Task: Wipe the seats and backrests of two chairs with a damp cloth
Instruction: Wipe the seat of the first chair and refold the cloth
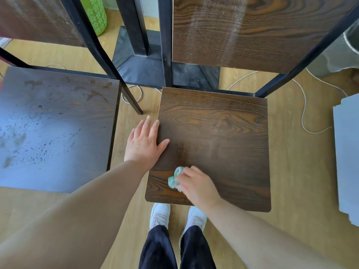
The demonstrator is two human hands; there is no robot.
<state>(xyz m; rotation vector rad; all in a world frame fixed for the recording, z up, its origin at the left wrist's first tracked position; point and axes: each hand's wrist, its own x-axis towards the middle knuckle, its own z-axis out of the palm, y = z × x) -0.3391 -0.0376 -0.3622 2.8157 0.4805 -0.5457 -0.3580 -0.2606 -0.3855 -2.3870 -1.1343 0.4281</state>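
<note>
Cloth [175, 179] (green) gripped by right hand [196, 186] on chair seat [223, 136]

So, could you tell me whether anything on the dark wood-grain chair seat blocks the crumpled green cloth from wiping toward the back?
Nothing visible lies on the dark wood-grain chair seat beyond the crumpled green cloth held by the right hand. Only the left hand rests flat at the seat's left edge, beside that path.

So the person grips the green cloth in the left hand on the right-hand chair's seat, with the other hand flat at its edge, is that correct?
Not quite: the head view shows the right hand gripping the green cloth on that seat, and the left hand lying flat at its edge.
</note>
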